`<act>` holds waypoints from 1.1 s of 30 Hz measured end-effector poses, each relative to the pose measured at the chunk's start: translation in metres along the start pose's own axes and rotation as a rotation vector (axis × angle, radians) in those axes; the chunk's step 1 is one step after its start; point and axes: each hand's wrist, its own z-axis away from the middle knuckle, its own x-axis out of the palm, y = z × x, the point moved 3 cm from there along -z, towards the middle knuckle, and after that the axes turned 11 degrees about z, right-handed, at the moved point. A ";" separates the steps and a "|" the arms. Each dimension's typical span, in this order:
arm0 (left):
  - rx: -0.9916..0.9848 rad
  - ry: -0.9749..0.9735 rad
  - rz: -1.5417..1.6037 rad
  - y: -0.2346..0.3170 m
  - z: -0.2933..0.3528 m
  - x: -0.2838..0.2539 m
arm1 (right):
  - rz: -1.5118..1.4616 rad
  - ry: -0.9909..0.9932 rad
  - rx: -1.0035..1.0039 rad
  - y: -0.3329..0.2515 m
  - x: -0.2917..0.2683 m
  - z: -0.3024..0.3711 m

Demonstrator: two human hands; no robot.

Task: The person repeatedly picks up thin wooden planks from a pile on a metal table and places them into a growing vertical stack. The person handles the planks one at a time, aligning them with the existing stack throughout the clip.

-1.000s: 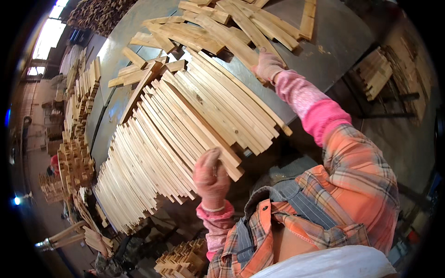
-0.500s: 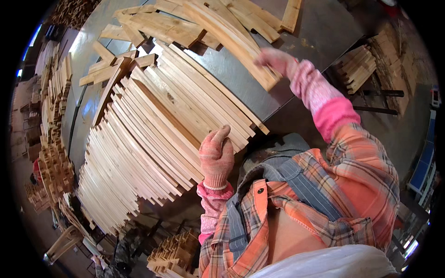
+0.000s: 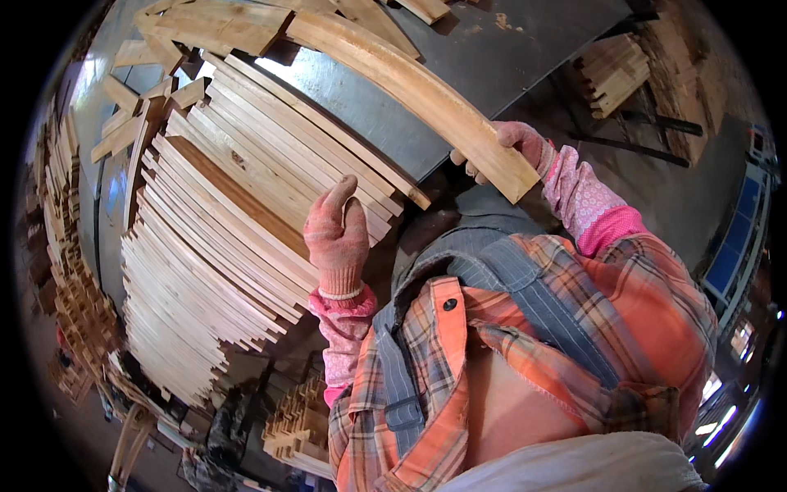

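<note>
My right hand (image 3: 518, 148), in a pinkish work glove, is closed around the near end of a long wooden board (image 3: 410, 86). The board slants away to the upper left, its far part among loose boards. My left hand (image 3: 338, 234), gloved too, holds nothing. Its fingers point up, loosely bent, with a gap between thumb and fingers. It is over the near ends of a wide row of pale wooden strips (image 3: 270, 164), packed side by side on the metal table (image 3: 484, 66). One strip with a browner face (image 3: 238, 193) lies within the row.
Loose boards (image 3: 213, 29) lie across the table's far side. Short wood pieces (image 3: 123, 94) cross near the row's far left end. A small stack of boards (image 3: 615, 74) stands beyond the table's right edge. More stacked wood (image 3: 299, 422) is at the lower left, with another person (image 3: 225, 435) nearby.
My right hand has closed on the board and drawn its near end toward me, past the table edge. My left hand stays raised by the row. The view has shifted to the right.
</note>
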 end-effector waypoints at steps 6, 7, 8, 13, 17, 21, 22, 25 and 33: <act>0.062 0.154 -0.014 0.004 -0.023 0.037 | 0.118 -0.001 0.116 -0.033 -0.029 -0.016; 0.049 0.162 -0.035 0.006 -0.027 0.043 | 0.210 0.019 0.140 -0.039 -0.030 -0.015; 0.036 0.169 -0.056 0.010 -0.032 0.048 | 0.363 0.110 0.168 -0.043 -0.043 -0.014; 0.013 0.246 0.015 0.008 -0.038 0.056 | 0.982 0.286 0.168 -0.046 -0.041 -0.028; 0.025 0.262 -0.036 0.006 -0.042 0.046 | 1.384 0.368 0.342 -0.026 -0.011 -0.052; 0.045 0.254 -0.062 -0.007 -0.044 0.028 | 1.603 0.400 0.348 0.007 0.015 -0.072; 0.069 0.264 -0.061 -0.008 -0.055 0.026 | 1.584 0.420 0.319 0.015 0.014 -0.075; 0.311 0.237 -0.439 -0.001 -0.081 0.036 | 1.789 0.552 0.436 0.018 0.033 -0.105; -0.100 0.175 -0.764 -0.059 -0.120 0.085 | 2.234 0.924 -0.107 -0.124 0.067 -0.187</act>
